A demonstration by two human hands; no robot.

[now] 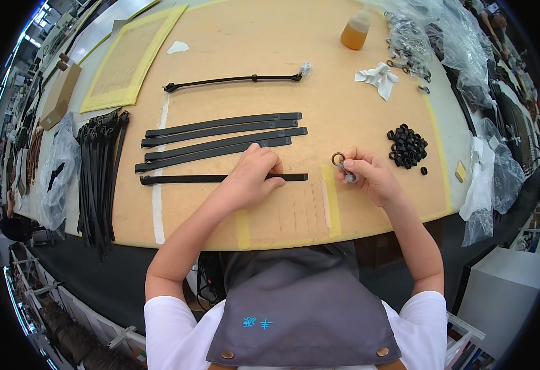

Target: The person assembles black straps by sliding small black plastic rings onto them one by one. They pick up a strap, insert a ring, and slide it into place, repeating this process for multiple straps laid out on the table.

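A narrow black strap (190,179) lies across the near part of the table. My left hand (254,176) is closed on it near its right end, with the thumb on the near side and the fingers partly hidden. Off to the right, my right hand (372,174) pinches a metal ring fitting (339,158) just above the tabletop. Its round ring points up, and crumpled clear plastic shows at its lower part. The fitting and the strap's end are apart. Beyond my left hand, several flat black straps (220,126) lie side by side.
A longer black strap (233,80) lies farther back. Small black loops (407,147) are heaped at right, near a crumpled white cloth (378,79). An amber-liquid bottle (355,31) and plastic-wrapped metal fittings (409,46) stand beyond. Bundled straps (100,172) overhang the table's left front edge.
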